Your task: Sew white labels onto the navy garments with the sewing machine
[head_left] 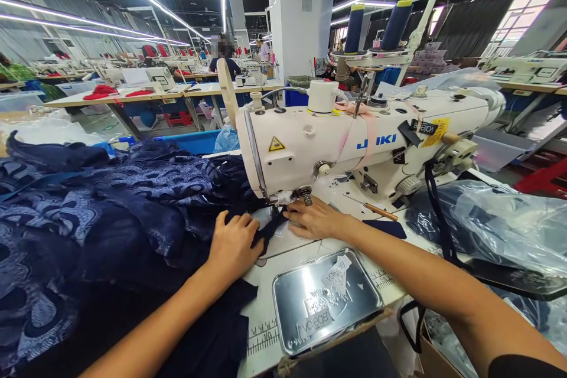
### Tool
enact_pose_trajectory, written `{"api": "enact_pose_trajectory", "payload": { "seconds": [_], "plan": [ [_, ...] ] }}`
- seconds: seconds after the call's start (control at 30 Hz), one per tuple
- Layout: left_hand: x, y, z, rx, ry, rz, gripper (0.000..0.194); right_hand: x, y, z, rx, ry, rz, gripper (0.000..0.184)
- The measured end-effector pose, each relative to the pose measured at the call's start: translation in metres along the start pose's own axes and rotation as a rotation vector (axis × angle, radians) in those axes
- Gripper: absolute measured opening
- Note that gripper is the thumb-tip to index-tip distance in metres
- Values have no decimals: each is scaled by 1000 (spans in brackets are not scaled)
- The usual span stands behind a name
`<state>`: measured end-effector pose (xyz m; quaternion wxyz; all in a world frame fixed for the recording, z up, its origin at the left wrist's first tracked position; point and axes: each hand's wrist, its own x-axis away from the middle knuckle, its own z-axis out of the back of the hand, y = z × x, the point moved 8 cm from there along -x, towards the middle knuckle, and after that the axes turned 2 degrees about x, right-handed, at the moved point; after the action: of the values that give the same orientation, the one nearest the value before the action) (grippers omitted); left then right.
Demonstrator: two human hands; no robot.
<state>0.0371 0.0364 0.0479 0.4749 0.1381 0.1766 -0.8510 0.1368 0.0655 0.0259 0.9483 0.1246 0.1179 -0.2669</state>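
Note:
A white sewing machine (305, 147) stands before me, with navy fabric (273, 229) under its needle area. My left hand (234, 242) lies left of the needle, fingers bent over the cloth, with a dark fold between thumb and forefinger. From the other side, my right hand (312, 218) reaches in close to the presser foot, its fingertips closed on the fabric's edge. The fingertips are partly hidden by the machine head. A large heap of navy patterned lace garment (133, 189) spreads to the left of the machine.
A metal tin lid (328, 336) with labels lies at the front of the table. A wooden-handled tool (381, 211) rests right of my right hand. Plastic-wrapped dark goods (500, 218) sit farther right. Two navy thread cones (396, 25) stand above. Other workers and machines are behind.

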Motion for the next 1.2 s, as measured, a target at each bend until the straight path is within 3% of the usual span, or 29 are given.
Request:
{"api": "enact_pose_trajectory", "payload": {
  "seconds": [0.07, 0.23, 0.43, 0.63, 0.87, 1.0, 1.2],
  "plan": [
    [-2, -10, 0, -52, 1, -20, 16, 1, -5, -1, -6, -13, -9, 38],
    [-12, -25, 5, -69, 153, -22, 27, -2, -16, -3, -20, 35, -53, 40],
    [-15, 0, -5, 118, 130, -127, 25, -2, -10, -5, -158, 46, -96, 33],
    [-14, 11, -12, 85, 152, -186, 20, 3, 8, -8, -472, 156, -138, 22],
    [-12, 26, -9, 27, 207, -330, 23, 5, 16, -11, -614, 198, -151, 20],
    [-11, 33, -12, 36, 176, -404, 25, 5, 17, -9, -620, 205, -114, 18],
    [-11, 26, -14, 90, 98, -372, 24, 6, 3, 0, -413, 180, 13, 22]
  ]
}}
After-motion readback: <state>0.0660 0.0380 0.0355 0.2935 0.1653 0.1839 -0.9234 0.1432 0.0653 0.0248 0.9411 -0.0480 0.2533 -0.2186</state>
